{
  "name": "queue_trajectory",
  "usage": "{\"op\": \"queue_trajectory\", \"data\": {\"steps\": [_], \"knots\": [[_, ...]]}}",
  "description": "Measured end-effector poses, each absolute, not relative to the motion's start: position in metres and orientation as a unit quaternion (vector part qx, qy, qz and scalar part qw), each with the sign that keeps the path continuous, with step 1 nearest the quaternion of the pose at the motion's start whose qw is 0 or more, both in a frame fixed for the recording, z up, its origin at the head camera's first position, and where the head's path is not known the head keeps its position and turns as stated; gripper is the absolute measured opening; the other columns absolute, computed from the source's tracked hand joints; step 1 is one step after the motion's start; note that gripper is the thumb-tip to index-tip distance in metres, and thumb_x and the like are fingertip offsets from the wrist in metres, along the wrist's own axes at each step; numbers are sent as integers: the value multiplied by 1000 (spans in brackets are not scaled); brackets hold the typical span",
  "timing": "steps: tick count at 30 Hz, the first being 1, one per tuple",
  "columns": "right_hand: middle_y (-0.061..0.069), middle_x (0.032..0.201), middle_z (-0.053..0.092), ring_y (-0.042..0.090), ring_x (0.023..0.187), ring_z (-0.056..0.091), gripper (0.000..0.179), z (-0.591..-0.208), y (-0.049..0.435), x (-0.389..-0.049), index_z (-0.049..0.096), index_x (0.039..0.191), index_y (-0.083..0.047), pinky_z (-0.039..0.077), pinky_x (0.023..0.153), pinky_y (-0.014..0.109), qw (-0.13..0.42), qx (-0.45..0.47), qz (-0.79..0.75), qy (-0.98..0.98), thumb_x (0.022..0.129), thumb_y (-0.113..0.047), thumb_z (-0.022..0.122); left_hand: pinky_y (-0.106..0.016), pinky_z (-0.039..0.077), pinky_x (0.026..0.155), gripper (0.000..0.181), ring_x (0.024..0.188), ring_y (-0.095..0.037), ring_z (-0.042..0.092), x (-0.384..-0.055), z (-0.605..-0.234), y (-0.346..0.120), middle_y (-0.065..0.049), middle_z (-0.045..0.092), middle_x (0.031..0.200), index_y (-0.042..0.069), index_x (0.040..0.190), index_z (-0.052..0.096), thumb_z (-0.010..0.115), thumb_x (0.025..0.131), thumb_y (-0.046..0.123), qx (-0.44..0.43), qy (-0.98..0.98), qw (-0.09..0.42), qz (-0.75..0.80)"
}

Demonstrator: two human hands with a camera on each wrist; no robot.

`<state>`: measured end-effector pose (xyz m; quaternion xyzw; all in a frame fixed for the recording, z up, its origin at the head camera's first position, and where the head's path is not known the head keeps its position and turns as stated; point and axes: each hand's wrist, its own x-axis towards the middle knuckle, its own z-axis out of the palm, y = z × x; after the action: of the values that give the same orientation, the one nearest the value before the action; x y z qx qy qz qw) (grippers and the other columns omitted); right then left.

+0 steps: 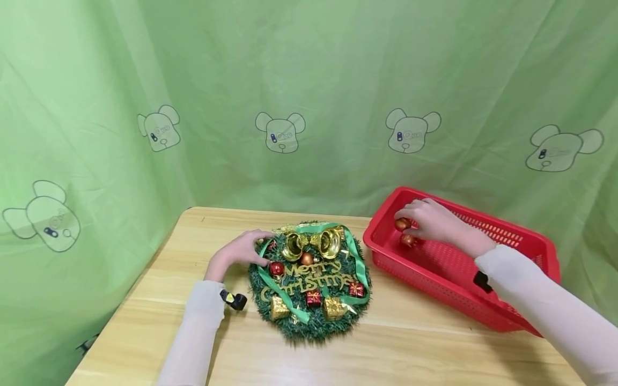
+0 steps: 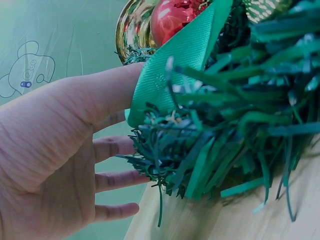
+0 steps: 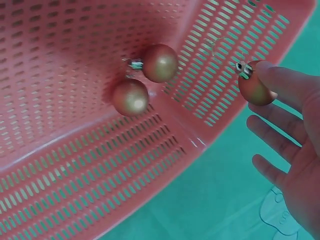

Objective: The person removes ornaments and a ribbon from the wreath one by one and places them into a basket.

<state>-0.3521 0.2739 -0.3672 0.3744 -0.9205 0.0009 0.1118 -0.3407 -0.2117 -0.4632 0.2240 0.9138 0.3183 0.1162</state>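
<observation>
A green tinsel wreath (image 1: 314, 321) lies flat on the table, decorated with golden bells (image 1: 330, 244), "Merry Christmas" lettering, small gift boxes, a green ribbon (image 2: 165, 75), and red and copper baubles. My left hand (image 1: 243, 247) grips its left edge, with the thumb at the ribbon and the fingers against the tinsel; the thumb tip is hidden. Over the red basket (image 1: 434, 284), my right hand (image 1: 434, 220) pinches a copper bauble (image 3: 257, 92) by thumb and forefinger, its metal cap and thin string showing. Two more copper baubles (image 3: 160, 63) sit inside the basket near a corner.
The perforated basket stands at an angle to the right of the wreath on a wooden table (image 1: 270, 359). A green curtain (image 1: 338, 69) with bear-head prints hangs behind the table and along its left side.
</observation>
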Motion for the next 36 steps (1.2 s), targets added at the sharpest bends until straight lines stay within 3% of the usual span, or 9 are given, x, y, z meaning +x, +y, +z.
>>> {"op": "queue_trajectory", "data": {"steps": [4,11,18,36], "knots": [[13,100,75,33,96,67,40,-377,276,-354,75,109,-4,57,84,54,122,385,-4,-915,72,-7,90,-61,33,121,85,146,-40,41,-341,-463,-211,-15,44,159,13,153,45,85,78,16,225,913,116,320],[15,104,75,35,101,67,43,-395,281,-357,75,112,-3,56,91,60,132,390,-6,-911,72,-10,90,-61,32,122,85,147,-39,39,-340,-465,-210,-14,42,160,15,154,45,85,78,17,223,914,117,319],[11,97,74,30,92,68,41,-406,282,-361,76,106,-4,58,83,51,159,414,-13,-896,69,-12,92,-61,31,122,86,147,-40,39,-340,-464,-211,-15,42,160,15,154,44,85,78,16,219,913,121,321],[9,94,74,27,88,68,39,-424,282,-365,76,107,-5,59,80,47,138,414,-20,-900,72,-13,91,-61,31,123,86,148,-40,38,-341,-464,-211,-14,42,160,15,153,45,85,77,16,217,916,118,317]]}}
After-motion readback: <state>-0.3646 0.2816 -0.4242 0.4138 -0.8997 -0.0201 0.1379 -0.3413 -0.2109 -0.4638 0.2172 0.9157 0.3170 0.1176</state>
